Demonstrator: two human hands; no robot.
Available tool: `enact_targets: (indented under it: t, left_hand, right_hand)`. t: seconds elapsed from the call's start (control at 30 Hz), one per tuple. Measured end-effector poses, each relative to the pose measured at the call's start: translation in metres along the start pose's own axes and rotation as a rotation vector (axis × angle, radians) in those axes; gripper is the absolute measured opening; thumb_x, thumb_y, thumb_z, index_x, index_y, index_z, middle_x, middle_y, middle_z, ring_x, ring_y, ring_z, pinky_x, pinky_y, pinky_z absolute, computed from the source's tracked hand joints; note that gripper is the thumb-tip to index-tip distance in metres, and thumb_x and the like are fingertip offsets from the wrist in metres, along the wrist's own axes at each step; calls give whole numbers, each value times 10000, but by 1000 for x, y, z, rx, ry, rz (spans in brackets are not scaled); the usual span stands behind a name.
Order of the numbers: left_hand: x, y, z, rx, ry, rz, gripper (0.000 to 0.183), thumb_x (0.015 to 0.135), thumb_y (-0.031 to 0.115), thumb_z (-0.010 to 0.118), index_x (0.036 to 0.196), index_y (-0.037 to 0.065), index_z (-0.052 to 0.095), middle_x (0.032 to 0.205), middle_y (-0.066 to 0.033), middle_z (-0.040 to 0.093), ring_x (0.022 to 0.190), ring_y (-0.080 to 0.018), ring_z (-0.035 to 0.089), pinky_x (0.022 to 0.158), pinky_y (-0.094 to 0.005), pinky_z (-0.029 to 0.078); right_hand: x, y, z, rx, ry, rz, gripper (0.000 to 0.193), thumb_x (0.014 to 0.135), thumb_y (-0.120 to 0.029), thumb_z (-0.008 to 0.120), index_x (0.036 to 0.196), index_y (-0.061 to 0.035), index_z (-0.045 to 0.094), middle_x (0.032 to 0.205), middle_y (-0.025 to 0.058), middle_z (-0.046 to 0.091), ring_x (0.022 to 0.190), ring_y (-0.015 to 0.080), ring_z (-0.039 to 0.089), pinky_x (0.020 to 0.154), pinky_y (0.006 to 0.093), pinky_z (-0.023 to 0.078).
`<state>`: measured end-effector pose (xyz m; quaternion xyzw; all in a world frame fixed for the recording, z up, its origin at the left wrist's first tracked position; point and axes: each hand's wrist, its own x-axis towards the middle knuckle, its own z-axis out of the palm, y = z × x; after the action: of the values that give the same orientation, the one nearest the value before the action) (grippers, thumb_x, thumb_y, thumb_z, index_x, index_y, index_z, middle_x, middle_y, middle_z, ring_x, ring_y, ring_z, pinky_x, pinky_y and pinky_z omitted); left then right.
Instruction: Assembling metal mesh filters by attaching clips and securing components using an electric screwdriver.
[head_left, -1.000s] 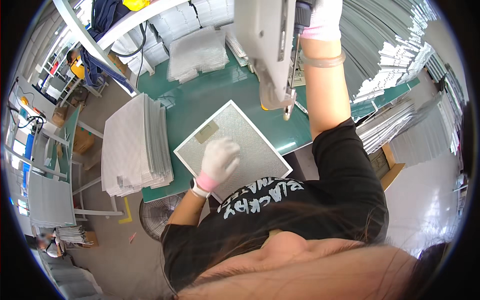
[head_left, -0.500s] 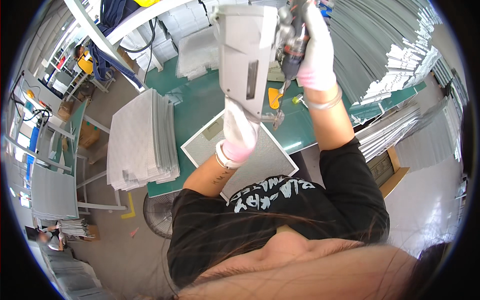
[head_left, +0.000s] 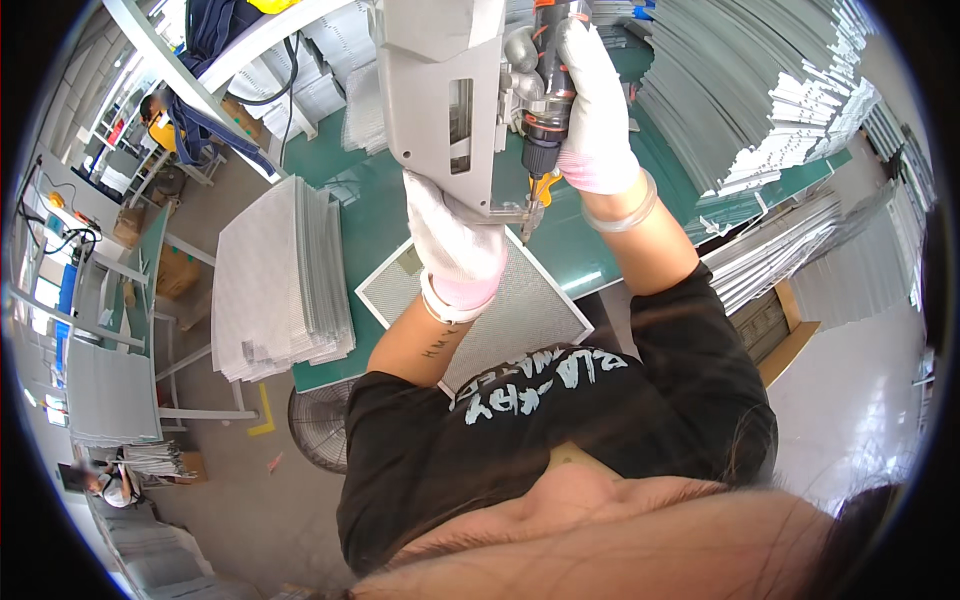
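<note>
My right hand, in a white glove, wraps round a black and orange powered screwdriver, its bit pointing down toward me. Joined to its left side is a tall grey housing with a slot. My left hand, gloved too, is at the housing's lower end; its fingers are largely hidden behind it. Below the tool lies a mesh panel with a white frame, set askew on the green table and partly covered by my left arm. A yellow-orange piece shows behind the bit.
Left on the table stands a stack of mesh panels. Piles of grey strips fill the right back, and an open carton sits below them. A floor fan is under the table's left edge. People work far left.
Both hands and the tool have shifted left together. The bit now stands near the panel's far corner and overlaps the yellow-orange piece, which was in plain view before.
</note>
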<state>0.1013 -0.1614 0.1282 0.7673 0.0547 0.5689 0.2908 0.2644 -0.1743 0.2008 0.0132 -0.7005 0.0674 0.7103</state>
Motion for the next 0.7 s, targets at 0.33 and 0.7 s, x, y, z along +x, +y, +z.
enact_targets:
  t: [0.33, 0.7]
  left_hand:
    - [1, -2, 19, -309, 89, -107, 503, 1081, 359, 392, 1459, 29, 372, 1353, -193, 545, 1214, -309, 592, 1042, -491, 518]
    - [-15, -15, 25, -950, 184, -357, 419, 1042, 173, 463, 1411, -15, 398, 1203, -182, 610, 1117, -286, 642, 972, -466, 552]
  right_hand:
    - [-15, -37, 15, -225, 581, 554, 375, 1018, -413, 554, 1198, -86, 522, 907, 36, 618, 692, 82, 571, 586, 243, 468]
    - [9, -51, 29, -434, 600, 540, 328, 1020, -380, 559, 1152, -83, 513, 874, 37, 602, 668, 78, 536, 582, 213, 426]
